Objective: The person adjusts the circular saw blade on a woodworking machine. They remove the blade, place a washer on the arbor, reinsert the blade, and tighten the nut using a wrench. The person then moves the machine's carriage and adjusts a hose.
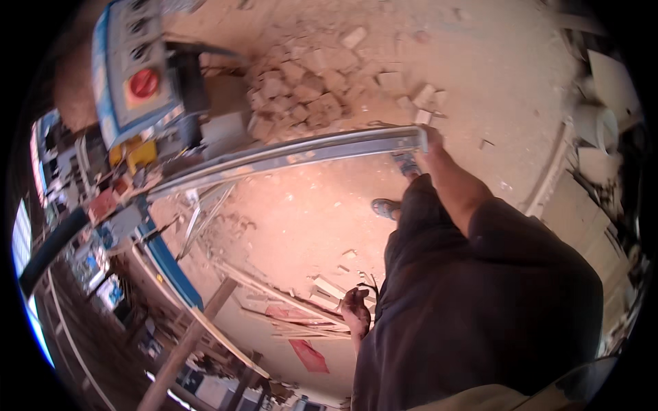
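Note:
A long grey metal bar [295, 156] runs from the machine at the left to the middle of the view. My right hand [430, 147] grips its near end, the forearm reaching out from a dark sleeve. My left hand [356, 309] hangs by my hip, dark with dirt. Its fingers are curled and nothing shows in them. My feet [387, 207] stand on the dusty floor below the bar.
A blue and white machine with a red round button [144, 82] stands at the upper left. A heap of wood offcuts [308, 89] lies behind the bar. Planks and scrap strips [301, 308] lie on the floor near my left hand. A white bucket [595, 125] is at the right.

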A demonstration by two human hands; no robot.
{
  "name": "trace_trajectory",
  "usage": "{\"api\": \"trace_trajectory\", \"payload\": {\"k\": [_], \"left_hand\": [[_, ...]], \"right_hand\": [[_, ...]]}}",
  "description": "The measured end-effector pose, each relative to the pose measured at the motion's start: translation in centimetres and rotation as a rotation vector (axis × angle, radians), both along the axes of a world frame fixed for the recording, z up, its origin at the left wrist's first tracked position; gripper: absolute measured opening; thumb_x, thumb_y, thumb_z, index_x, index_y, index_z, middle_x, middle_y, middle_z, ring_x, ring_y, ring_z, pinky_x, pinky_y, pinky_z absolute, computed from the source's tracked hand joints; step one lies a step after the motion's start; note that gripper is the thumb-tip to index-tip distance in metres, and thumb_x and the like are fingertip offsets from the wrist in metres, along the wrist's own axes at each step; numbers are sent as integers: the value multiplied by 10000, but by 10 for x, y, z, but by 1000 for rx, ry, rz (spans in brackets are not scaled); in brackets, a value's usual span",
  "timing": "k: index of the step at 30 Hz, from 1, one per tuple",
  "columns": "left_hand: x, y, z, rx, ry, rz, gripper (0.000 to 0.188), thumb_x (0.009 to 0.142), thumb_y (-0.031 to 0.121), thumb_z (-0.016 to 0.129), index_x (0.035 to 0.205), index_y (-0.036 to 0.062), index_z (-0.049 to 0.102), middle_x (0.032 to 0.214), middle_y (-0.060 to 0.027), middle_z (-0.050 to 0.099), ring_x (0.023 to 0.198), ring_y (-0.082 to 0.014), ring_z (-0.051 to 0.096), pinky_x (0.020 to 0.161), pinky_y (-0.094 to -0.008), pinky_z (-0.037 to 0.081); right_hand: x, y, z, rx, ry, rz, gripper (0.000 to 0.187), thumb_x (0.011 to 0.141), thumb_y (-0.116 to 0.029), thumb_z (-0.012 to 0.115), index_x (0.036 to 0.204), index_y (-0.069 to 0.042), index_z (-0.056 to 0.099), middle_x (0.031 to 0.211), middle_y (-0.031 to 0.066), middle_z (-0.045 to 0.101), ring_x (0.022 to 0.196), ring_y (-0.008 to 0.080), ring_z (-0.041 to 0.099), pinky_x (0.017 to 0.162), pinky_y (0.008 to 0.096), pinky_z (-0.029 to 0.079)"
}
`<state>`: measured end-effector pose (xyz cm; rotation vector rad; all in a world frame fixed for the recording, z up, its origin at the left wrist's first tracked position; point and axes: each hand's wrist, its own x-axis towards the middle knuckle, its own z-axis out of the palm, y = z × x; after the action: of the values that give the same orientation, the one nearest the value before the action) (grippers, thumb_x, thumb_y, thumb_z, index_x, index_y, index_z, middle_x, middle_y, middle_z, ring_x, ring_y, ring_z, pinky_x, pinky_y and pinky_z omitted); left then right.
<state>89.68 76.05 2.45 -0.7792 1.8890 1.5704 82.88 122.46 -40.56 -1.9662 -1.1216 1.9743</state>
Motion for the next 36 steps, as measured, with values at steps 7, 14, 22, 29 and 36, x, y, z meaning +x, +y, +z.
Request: {"api": "trace_trajectory", "payload": {"k": [7, 14, 22, 29, 36], "left_hand": [[11, -33, 0, -402, -153, -278, 468, 1021, 344, 604, 1283, -43, 630, 858, -92, 719, 792, -128, 651, 747, -275, 513], [54, -103, -63, -299, -73, -102, 545, 985, 484, 579, 1274, 32, 675, 945, -147, 755, 947, -250, 706, 868, -371, 523], [53, -210, -86, -515, -208, -103, 453, 974, 406, 484, 1250, 117, 699, 1247, -190, 681, 1225, -351, 612, 1043, -452, 473], [13, -313, -115, -550, 10, 122, 397, 979, 300, 485, 1302, 162, 670, 1267, -187, 667, 1196, -361, 626, 1024, -453, 491], [-55, -379, -98, -507, 80, 226, 351, 965, 295, 577, 1277, 181, 693, 1199, -156, 705, 1129, -342, 665, 979, -426, 518]], "right_hand": [[58, 25, -35, 982, -646, 1711, 246, 910, -297, 607, 822, -127, 763, 928, 76, 756, 869, 242, 737, 671, 416, 584], [98, -5, -21, -339, 378, 1489, 46, 795, 20, 622, 827, 31, 653, 674, 206, 656, 541, 366, 681, 433, 486, 529], [3, -146, 46, 927, 455, 2141, 136, 734, -178, 694, 700, -47, 705, 700, 142, 697, 635, 264, 698, 583, 394, 530], [-160, -320, 189, 175, 88, 1496, 65, 822, 11, 605, 842, 44, 659, 769, 181, 699, 603, 251, 684, 507, 379, 543], [-217, -457, 280, 426, 149, 1825, 211, 759, 27, 703, 964, 75, 706, 825, 196, 709, 725, 245, 720, 630, 375, 542]]}}
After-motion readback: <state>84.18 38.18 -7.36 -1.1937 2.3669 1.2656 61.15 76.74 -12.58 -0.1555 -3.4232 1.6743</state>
